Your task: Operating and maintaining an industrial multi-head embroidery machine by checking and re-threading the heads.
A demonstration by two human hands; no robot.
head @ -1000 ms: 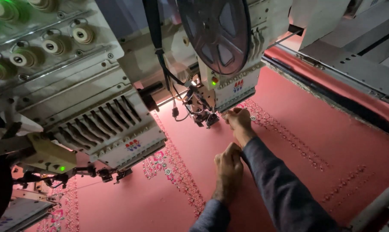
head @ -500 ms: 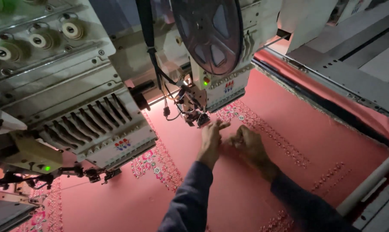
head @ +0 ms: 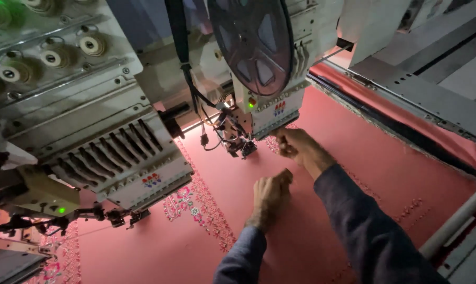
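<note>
Two embroidery heads (head: 272,113) over one pink cloth (head: 385,173); left hand (head: 269,194) fisted, right hand (head: 296,146) pinching (contents unclear).

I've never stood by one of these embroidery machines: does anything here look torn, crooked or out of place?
Nothing stands out. The pink fabric lies flat under the white embroidery heads, and its floral stitched border looks tidy. The right hand is beside the needle area; the left hand is on the cloth, loosely closed.

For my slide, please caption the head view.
Two hands, left and right, work on pink embroidered fabric beneath the embroidery machine head.
</note>
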